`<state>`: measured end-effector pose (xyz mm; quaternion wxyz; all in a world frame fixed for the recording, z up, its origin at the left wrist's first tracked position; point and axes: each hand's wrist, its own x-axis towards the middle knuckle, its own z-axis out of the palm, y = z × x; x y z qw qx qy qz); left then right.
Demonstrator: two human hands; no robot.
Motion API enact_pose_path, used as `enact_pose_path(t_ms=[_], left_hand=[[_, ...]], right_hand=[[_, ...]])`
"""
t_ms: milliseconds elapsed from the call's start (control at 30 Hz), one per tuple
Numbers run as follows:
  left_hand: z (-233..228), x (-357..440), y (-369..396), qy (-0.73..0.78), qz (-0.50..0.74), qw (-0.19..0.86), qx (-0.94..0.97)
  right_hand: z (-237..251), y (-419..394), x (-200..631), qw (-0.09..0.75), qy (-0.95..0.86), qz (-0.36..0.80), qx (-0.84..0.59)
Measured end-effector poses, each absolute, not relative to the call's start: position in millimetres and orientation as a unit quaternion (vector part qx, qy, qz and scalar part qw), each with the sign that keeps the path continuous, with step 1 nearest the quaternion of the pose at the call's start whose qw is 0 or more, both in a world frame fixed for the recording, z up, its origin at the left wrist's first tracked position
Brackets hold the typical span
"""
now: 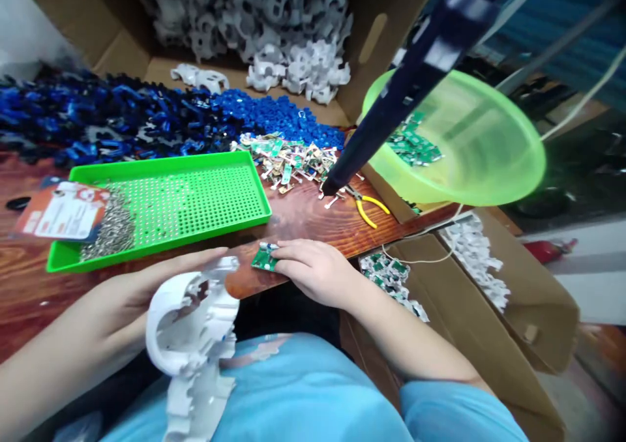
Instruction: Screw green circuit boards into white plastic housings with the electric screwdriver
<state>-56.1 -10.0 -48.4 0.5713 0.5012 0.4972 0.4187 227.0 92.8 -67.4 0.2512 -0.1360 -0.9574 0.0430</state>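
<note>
My left hand (132, 292) is closed around a white plastic shell (195, 338), held above my lap at the table's front edge. The shell has a round opening and ribbed inner walls. My right hand (317, 269) has its fingers bent over a small green circuit board (264, 258) at the table edge, gripping its right side. A small silvery part shows on the board's upper edge. Just beyond my left hand lies a green perforated tray (210, 191) with a heap of small screws (115, 223) at its left end.
A dark electric screwdriver (391, 96) hangs over the table. Yellow-handled pliers (366, 208) lie beneath it, beside a pile of small boards (288, 162). Blue parts (274, 116) and white shells (254, 12) fill the back. A yellow-green basin (489, 142) holds boards at right.
</note>
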Motion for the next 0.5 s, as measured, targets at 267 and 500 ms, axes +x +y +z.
enact_pose_path(t_ms=[267,500], left_hand=[[-41.9,-48.3,-0.5,0.499,0.365,0.468,0.632],[-49.5,-57.6,-12.9,0.434,0.396,0.615,0.526]], right_hand=[[-58.0,102.6,228.7,0.174,-0.947,0.219,-0.159],[-53.5,121.2,214.3,0.044,-0.976,0.135,-0.162]])
